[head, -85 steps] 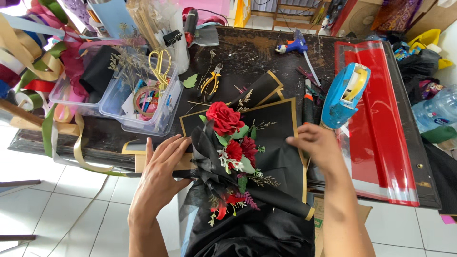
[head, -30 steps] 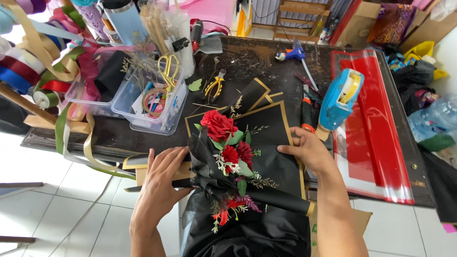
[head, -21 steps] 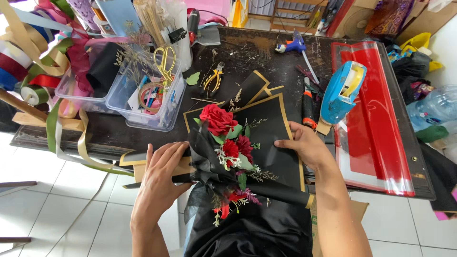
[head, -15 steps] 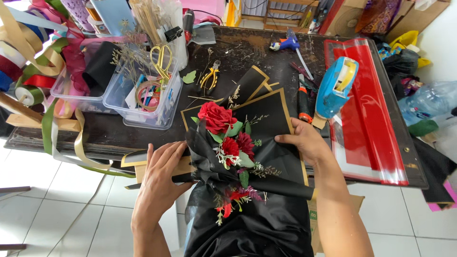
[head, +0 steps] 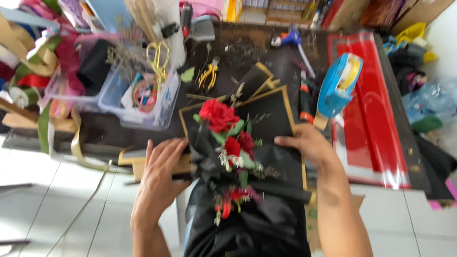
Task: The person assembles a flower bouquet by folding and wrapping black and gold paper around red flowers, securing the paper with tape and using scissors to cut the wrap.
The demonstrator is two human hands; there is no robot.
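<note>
Dark table [head: 238, 43], cluttered, lies ahead of both hands. Red sheet [head: 376, 119] lies flat to the right of the right hand, just beyond its knuckles. Black wrap [head: 271, 119] with gold edge lies between the hands, spread on the table edge and hanging down toward the person. Clear bin [head: 138, 95] of ribbon and oddments sits ahead of the left hand, well apart. Blue tape dispenser [head: 338, 85] stands just ahead of the right hand. Bouquet [head: 228, 143], red roses with green and white filler, lies on the wrap between the hands, heads pointing away.

Left hand [head: 159, 176]: fingers extended and close together, flat against the wrap's left fold beside the stems; not closed on it. Right hand [head: 309, 147]: fingers laid flat on the wrap's right panel, pressing, no grasp. Frame is motion-blurred; finer finger contact cannot be told.
</note>
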